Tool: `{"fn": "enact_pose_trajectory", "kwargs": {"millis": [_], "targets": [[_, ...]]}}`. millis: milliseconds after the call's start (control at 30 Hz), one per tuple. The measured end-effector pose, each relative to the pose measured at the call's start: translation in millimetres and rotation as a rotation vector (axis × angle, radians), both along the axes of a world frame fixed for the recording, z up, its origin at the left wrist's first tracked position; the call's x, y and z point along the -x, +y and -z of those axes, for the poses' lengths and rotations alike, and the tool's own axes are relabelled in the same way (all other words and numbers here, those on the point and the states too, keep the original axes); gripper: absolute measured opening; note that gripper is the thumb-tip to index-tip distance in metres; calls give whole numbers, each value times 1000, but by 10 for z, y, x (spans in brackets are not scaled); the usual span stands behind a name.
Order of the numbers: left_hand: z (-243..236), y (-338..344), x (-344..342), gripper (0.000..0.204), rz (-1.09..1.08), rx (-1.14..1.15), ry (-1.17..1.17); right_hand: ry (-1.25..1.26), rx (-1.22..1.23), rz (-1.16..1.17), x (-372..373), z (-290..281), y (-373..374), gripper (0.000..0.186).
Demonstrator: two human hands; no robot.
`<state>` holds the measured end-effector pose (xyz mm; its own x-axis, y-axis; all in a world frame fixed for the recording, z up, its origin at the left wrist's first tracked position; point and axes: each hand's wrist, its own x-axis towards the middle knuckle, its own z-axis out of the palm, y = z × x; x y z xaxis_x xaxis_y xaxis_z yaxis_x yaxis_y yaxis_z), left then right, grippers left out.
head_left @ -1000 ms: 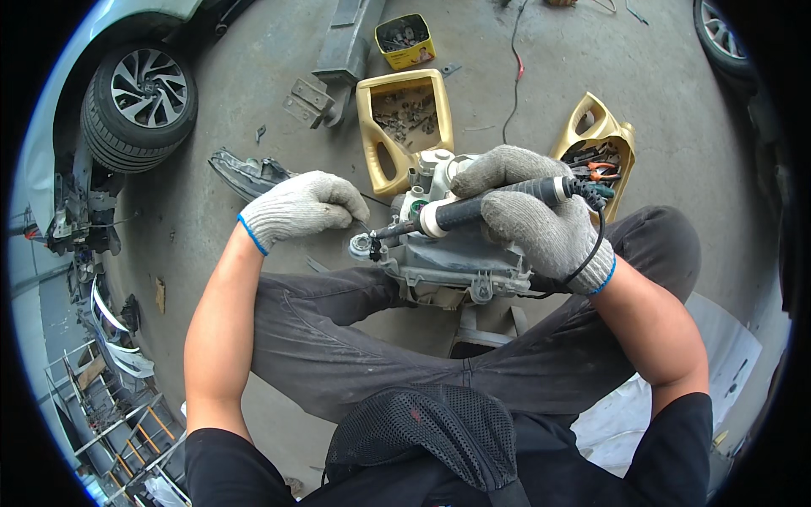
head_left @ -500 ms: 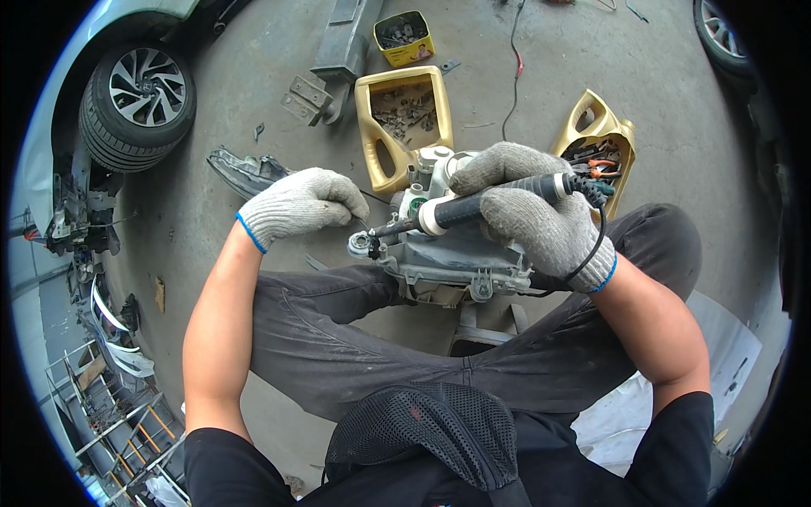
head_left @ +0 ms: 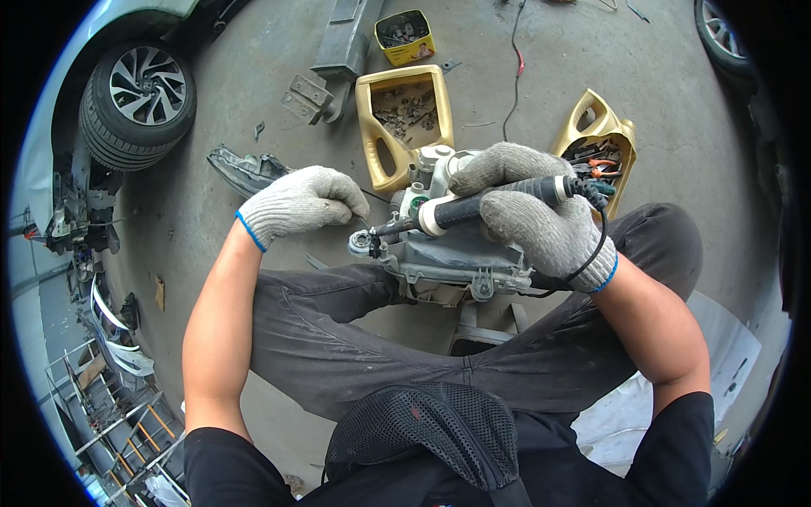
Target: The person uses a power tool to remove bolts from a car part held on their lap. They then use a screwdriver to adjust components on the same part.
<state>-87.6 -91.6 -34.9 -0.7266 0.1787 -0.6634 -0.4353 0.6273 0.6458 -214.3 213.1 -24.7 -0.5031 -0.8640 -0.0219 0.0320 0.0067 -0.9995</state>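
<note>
A seated worker in knitted gloves steadied a corded black tool [head_left: 460, 213] with pale collars over a grey plastic housing [head_left: 456, 253], apparently a car headlamp, on a garage floor. Little had changed over the previous second: the view had shifted slightly, while both hands kept nearly the same pose and the tool's narrow tip stayed beside the small ring-shaped mount [head_left: 361, 243] at the housing's left end. That near-stillness suggested careful, localised work at the mount rather than a move to another spot.

The right hand [head_left: 545, 220] was wrapped around the tool's barrel, its cord [head_left: 601, 245] looping down past the wrist. The left hand [head_left: 300, 203], thumb and fingers drawn together in a narrow pinch, appeared to hold a thin strip [head_left: 364, 222] pointing toward the tip. Whether strip and tip touched could not be told, nor whether the mount's surface had altered.

The housing was in front of the worker, between the spread knees; what bore its weight could not be made out. Beyond it stood a cut-away gold jug [head_left: 365, 101] with small hardware inside and a yellow tin [head_left: 410, 56]. A second gold jug [head_left: 623, 127], to the right, held orange-handled pliers [head_left: 600, 165] among other tools.
</note>
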Motion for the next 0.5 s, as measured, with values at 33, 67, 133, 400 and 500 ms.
{"fn": "enact_pose_trajectory", "kwargs": {"millis": [33,67,133,400,500], "targets": [[11,-4,-9,23,-2,5,15,-4,-5,-3,4,-10,-1,31],[19,-6,-15,23,-3,10,31,-8,-9,-6,6,-16,-2,32],[22,-8,-25,23,-23,-9,24,16,4,-7,7,3,-2,34],[19,-10,-9,23,2,-12,36,89,38,-9,22,35,-11,36],[23,-25,-14,23,-2,-42,39,65,46,-5,5,31,-14,38]]}}
